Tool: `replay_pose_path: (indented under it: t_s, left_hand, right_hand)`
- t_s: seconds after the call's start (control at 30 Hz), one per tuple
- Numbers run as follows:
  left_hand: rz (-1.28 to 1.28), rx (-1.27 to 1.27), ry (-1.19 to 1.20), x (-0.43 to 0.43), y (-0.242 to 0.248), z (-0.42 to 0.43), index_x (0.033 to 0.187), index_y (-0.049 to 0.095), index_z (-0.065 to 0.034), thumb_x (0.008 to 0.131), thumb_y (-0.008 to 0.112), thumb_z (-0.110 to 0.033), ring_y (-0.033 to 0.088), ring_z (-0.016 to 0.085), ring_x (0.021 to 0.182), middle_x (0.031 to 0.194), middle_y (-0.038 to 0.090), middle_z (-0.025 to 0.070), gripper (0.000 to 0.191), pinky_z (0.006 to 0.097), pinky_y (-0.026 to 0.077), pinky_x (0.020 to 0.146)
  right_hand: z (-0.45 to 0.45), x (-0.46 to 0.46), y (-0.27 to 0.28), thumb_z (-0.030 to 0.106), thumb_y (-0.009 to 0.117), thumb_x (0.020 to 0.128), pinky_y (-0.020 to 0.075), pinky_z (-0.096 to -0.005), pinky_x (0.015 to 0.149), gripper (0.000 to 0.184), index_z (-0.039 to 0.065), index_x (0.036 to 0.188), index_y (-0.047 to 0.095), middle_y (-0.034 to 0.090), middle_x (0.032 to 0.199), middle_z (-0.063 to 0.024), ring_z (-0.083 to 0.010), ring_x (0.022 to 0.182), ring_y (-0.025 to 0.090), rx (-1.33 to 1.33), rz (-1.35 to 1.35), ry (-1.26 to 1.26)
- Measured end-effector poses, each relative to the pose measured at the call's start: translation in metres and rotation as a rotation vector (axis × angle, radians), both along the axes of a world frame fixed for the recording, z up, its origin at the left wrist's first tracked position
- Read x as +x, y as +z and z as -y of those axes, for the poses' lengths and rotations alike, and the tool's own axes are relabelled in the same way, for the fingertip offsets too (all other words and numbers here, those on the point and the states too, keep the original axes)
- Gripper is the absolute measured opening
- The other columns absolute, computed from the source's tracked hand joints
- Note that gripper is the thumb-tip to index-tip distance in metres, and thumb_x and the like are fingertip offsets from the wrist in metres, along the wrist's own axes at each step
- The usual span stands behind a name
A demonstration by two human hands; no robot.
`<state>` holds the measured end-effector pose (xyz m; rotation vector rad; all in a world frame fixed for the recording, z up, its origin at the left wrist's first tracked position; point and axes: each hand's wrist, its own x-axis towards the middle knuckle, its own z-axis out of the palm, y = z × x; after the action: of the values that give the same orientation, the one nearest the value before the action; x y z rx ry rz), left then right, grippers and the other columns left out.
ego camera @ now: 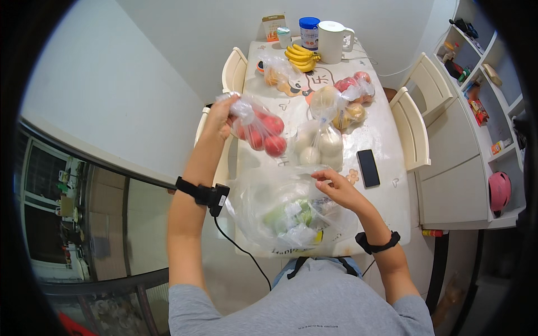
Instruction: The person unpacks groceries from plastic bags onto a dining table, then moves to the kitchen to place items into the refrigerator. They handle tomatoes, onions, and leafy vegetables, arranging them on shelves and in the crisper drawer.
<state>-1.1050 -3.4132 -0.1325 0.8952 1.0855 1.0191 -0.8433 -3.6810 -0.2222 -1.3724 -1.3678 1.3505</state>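
Note:
My left hand (222, 115) grips the gathered top of a clear plastic bag of red tomatoes (269, 134) at the table's left side. My right hand (334, 187), fingers apart and holding nothing, is over the right edge of a large translucent plastic bag (260, 189). Inside that bag a green vegetable (300, 212) in clear wrap shows faintly. Just beyond it stands a knotted bag of pale round produce (321, 147). Farther back and to the right are a bag with yellowish fruit (353, 115) and a bag with red fruit (346, 84).
A black smartphone (368, 168) lies at the right of the table (391, 197). Bananas (301, 58), a bag with orange-coloured items (275, 73), a blue-lidded can (309, 33) and a white kettle (331, 42) stand at the back. Chairs (410, 130) flank both sides.

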Motion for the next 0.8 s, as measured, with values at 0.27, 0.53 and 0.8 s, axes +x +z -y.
replay_pose_path:
  t_s: [0.27,0.53,0.8]
  left_hand:
    - [-0.396,-0.183,-0.140,0.007,-0.126,-0.044,0.108,0.064,-0.0044,0.089,0.067,-0.021,0.065,0.018,0.087,0.099,0.067,0.0062,0.025,0.0324,0.052,0.078]
    - [-0.608,0.115,-0.506,0.017,-0.158,-0.017,0.111,0.063,-0.0010,0.085,0.069,-0.022,0.062,0.018,0.090,0.100,0.067,0.0080,0.034,0.0329,0.048,0.079]
    - [-0.845,0.196,-0.761,-0.007,-0.177,0.012,0.134,0.046,0.0051,0.079,0.074,-0.024,0.052,0.029,0.122,0.132,0.054,0.0219,0.068,0.0360,0.042,0.102]
  right_hand:
    - [-0.013,0.027,-0.029,0.025,0.059,0.096,0.0508,-0.0331,0.085,0.033,0.004,0.122,0.061,0.058,0.115,-0.0118,-0.0222,0.102,0.060,-0.017,0.087,-0.004]
    - [-0.029,0.016,-0.042,0.022,0.063,0.092,0.0495,-0.0352,0.086,0.029,0.004,0.116,0.062,0.059,0.111,-0.0135,-0.0277,0.104,0.058,0.044,0.182,0.020]
    - [-0.009,-0.011,-0.018,0.012,0.070,0.082,0.0459,-0.0406,0.093,0.022,0.006,0.102,0.064,0.060,0.113,-0.0124,-0.0330,0.110,0.055,0.473,0.507,0.025]
